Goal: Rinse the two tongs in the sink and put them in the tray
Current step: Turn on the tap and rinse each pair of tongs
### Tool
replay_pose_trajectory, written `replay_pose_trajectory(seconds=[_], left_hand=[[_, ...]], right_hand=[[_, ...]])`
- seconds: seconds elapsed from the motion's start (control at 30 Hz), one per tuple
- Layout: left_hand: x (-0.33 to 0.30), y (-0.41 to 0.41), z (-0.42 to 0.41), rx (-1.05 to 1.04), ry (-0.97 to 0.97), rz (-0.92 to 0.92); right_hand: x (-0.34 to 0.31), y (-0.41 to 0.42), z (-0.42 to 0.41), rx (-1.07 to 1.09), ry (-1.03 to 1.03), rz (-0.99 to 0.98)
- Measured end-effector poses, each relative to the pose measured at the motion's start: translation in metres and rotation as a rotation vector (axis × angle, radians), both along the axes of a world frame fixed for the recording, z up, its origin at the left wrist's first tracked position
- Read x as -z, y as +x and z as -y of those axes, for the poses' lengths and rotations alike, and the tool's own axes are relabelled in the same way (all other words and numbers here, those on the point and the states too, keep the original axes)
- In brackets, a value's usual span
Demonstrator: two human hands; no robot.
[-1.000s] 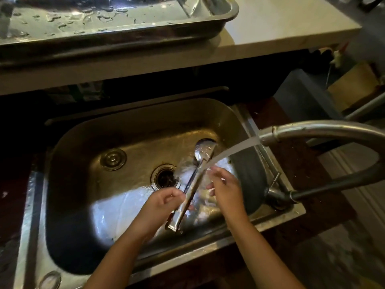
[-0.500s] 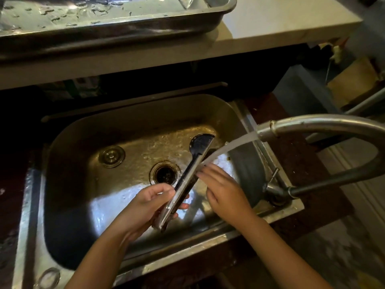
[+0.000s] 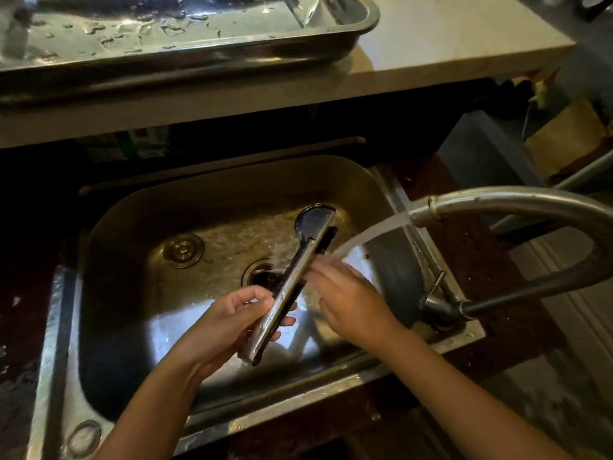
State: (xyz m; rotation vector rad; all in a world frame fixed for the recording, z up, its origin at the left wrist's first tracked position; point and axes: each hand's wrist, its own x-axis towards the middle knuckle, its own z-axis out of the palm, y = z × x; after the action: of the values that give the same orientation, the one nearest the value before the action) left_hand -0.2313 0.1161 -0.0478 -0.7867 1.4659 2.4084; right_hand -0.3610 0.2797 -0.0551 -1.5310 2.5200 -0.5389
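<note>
Centrally, over the steel sink (image 3: 132,260), the left hand (image 3: 229,323) grips the handle end of a pair of tongs (image 3: 292,287), fingers curled around it. Its dark scoop-shaped tips point away and up, near the drain (image 3: 265,275). The right hand (image 3: 348,300) has its fingers on the tongs' middle, apparently rubbing, where water (image 3: 371,232) from the faucet (image 3: 497,204) strikes. A wet metal tray (image 3: 331,51) sits on the desk (image 3: 447,44) beyond.
</note>
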Motion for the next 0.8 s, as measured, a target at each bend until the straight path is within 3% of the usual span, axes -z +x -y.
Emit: replay_pose_trajectory(seconds=[0.07, 0.2, 0.27, 0.37, 0.43, 0.53, 0.63, 0.8], left_hand=[[0.000, 0.002, 0.000, 0.010, 0.011, 0.009], [0.004, 0.001, -0.005, 0.007, -0.015, 0.000], [0.006, -0.007, -0.008, -0.004, -0.068, 0.008], [0.006, -0.021, -0.013, -0.010, -0.143, 0.037], [0.008, -0.028, -0.017, -0.021, -0.138, 0.029], [0.013, -0.034, -0.022, -0.061, -0.044, 0.002], [0.016, -0.038, -0.025, -0.108, -0.017, 0.015], [0.012, -0.043, -0.024, -0.181, -0.060, 0.052]], right_hand=[[0.000, -0.013, -0.001, 0.023, 0.020, -0.055], [0.000, -0.045, 0.003, 0.302, 0.066, -0.035], [-0.001, -0.027, 0.003, 0.231, 0.127, -0.061], [-0.001, 0.024, -0.007, -0.096, 0.061, 0.011], [-0.001, 0.030, -0.013, -0.198, 0.051, -0.009], [-0.009, -0.005, -0.009, -0.018, 0.167, -0.070], [-0.007, -0.011, -0.006, 0.169, 0.180, 0.018], [0.008, 0.064, -0.016, -0.121, 0.028, 0.019]])
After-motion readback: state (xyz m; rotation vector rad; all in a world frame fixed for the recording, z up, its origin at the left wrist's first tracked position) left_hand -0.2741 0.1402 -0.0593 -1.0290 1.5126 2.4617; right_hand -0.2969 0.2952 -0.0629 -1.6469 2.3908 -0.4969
